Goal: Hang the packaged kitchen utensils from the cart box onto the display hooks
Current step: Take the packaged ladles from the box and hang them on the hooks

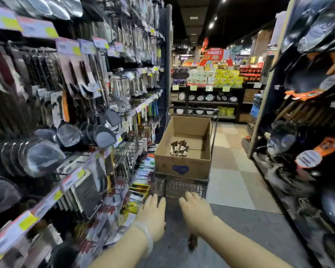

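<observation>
Cardboard box (183,151) on cart (180,187) nearly emptied: one small bundle of packaged utensils (179,148) left inside. Left hand (153,215) and right hand (195,213) just short of cart, released, holding nothing. Display hooks (97,117) left of box, well stocked.

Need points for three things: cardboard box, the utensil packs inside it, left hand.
cardboard box (182,167), head view, on its near outer wall.
utensil packs (179,148), head view, on the middle of the small pile on the box floor.
left hand (153,215), head view, on the back of the hand.
</observation>
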Motion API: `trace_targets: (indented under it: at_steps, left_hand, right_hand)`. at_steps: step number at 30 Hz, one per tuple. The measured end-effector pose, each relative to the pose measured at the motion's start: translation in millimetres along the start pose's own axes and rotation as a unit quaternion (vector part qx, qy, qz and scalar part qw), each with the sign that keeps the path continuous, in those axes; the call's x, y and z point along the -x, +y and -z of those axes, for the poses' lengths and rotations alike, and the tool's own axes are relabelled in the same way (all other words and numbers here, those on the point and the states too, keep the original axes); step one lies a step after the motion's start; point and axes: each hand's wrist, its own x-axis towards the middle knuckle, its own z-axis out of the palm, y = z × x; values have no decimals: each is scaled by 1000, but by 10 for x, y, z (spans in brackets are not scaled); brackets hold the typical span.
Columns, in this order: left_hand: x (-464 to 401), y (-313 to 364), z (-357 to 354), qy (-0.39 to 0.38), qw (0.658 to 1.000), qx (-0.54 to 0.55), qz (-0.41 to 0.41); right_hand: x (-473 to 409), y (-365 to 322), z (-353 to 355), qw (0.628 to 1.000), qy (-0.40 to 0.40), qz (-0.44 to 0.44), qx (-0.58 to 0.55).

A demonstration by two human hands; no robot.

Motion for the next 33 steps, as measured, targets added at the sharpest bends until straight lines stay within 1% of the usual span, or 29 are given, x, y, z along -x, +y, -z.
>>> trace_targets:
  at_steps: [3,7,12,16,19,24,28,31,33]
  left_hand:
    - [-693,-104,45,3,1000,9,-16]
    - [-1746,-359,274,5,999,37,-24]
    - [-2865,-707,649,35,996,84,-24]
    - [-3500,-849,646,24,993,114,-23]
    - [-3920,-885,613,22,986,161,-32]
    - [-4616,-937,573,33,966,258,-15]
    - [-5232,-928,488,-11,957,288,15]
    - [-5730,-858,448,-62,955,287,36]
    - [-6038,-824,411,-89,946,307,48]
  right_hand:
    - [-588,258,-30,1000,7,-19,11]
    - [-1534,585,88,999,-4,-52,14]
    - [-2568,999,355,994,5,-102,-31]
    - [-3109,1272,303,987,-39,-130,-80]
    - [-3553,1514,228,979,-34,-150,-131]
    - [-4478,1843,5,968,-41,-166,-187]
    - [-5311,2045,-339,953,-76,-173,-239]
    - [-5868,2182,-607,939,-126,-168,-272]
    - [-6192,2265,-797,930,-147,-168,-293]
